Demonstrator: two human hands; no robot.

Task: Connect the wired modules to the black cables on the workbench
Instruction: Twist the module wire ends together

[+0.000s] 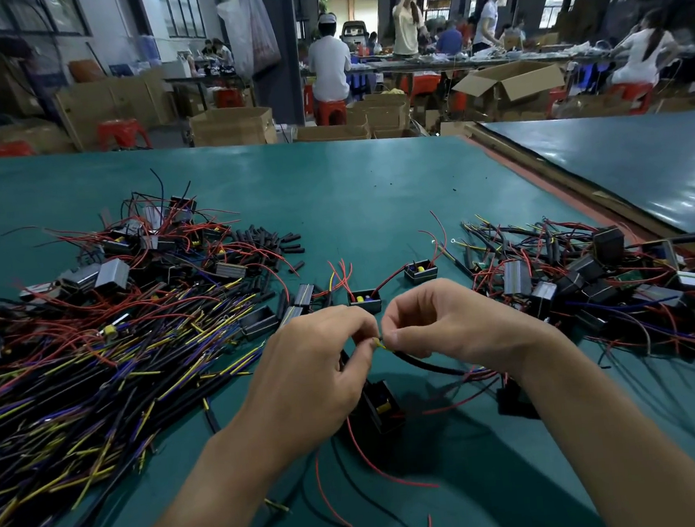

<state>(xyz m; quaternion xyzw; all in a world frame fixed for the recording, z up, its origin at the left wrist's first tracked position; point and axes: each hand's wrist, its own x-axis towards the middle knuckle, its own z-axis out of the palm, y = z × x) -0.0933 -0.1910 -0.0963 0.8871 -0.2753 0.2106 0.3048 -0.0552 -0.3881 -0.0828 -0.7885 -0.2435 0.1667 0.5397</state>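
Wire piles (pixel 94 369) flank left hand (pixel 304 368) pinching yellow wire (pixel 380 344), right hand (pixel 456 321) pinching black cable (pixel 426 366).

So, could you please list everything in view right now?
workbench: one, teal, foreground
black cables: large pile, black with yellow and purple ends, front left
wired modules: a heap, black and grey, red wires, rear left
sleeve pieces: many, black, right of that heap
mixed heap: one, black, grey and red modules and cables, far right
open modules: two, black, just beyond the hands
lone module: one, black, below the hands
black cable: one, black, leaving the right hand
yellow wire: one, yellow, between both hands
cardboard boxes: several, brown, beyond the bench
stools: several, red, among the boxes
people: several, at the far tables
left hand: one, fingers pinch the yellow wire
right hand: one, fingers pinch the black cable
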